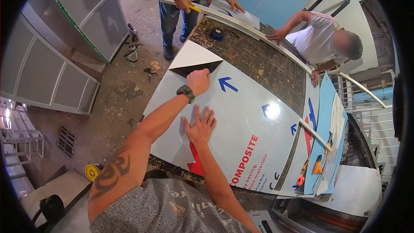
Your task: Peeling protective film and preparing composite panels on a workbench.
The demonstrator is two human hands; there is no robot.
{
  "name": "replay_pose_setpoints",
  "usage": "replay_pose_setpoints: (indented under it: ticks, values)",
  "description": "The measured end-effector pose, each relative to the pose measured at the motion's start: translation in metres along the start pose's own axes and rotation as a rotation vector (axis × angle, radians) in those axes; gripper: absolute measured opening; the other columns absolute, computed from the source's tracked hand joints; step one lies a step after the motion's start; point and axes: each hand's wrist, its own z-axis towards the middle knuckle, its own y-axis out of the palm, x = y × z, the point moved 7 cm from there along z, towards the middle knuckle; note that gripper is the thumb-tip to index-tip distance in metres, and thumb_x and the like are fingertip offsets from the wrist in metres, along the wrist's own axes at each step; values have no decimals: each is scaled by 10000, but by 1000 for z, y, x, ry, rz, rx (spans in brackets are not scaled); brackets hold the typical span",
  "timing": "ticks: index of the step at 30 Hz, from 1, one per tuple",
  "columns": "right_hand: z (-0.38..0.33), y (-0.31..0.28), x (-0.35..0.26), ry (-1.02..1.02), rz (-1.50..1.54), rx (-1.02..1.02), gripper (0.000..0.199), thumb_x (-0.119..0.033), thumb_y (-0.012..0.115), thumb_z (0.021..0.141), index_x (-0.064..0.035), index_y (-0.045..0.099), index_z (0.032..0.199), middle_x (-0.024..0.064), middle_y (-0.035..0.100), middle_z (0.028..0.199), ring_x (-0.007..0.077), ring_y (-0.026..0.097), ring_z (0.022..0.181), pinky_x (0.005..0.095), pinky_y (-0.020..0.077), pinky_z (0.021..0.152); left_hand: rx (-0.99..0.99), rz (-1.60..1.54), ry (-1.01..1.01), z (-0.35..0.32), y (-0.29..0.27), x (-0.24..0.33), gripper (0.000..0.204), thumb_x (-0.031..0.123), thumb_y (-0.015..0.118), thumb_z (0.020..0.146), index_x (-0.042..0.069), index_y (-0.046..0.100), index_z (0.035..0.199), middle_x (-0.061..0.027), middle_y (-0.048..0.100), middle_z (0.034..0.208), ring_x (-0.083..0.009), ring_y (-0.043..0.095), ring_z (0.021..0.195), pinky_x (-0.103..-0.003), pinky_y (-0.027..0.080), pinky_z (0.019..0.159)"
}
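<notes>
A large composite panel (246, 116) lies on the worktable before me, covered in pale protective film printed with blue arrows and red lettering. At its far left corner the film is folded back, showing its black underside (179, 70) and a bare white triangle of panel (189, 54). My left hand (199, 82), with a watch on the wrist, is closed in a fist on the edge of this protective film. Nearer to me, my right hand (200, 129) rests flat on the film, fingers spread, holding nothing.
Across the worn table (254, 62), two people hold a long white bar (241, 26); one also grips a yellow-handled tool (195, 8). A blue tape measure (217, 33) lies near them. Orange tools (318, 165) sit on blue sheets at right. Framed grey panels (56, 69) stand at left.
</notes>
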Motion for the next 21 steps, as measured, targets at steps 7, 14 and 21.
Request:
replay_pose_setpoints:
  ticks: [7,14,21]
  values:
    - [1,1,-3,-3,8,-30,832,-703,516,972,-209,429,1635,221,331,1678,472,255,1547,614,183,1232,98,68,213,-38,9,4,125,176,625,915,89,714,908,-130,691,901,-393,674,788,-502,530,675]
    - [-8,1,17,44,62,-37,839,-709,486,976,-190,427,1633,246,316,1685,471,245,1552,612,152,1242,292,66,381,-35,-19,-13,131,74,595,898,103,700,971,-115,596,989,-328,617,831,-445,545,722]
    - [-12,-17,-21,-48,136,-26,825,-675,518,980,-184,417,1635,250,343,1663,458,243,1556,572,171,1258,823,366,-449,89,-155,-175,191,273,630,921,103,699,971,-117,669,987,-350,681,787,-449,592,702]
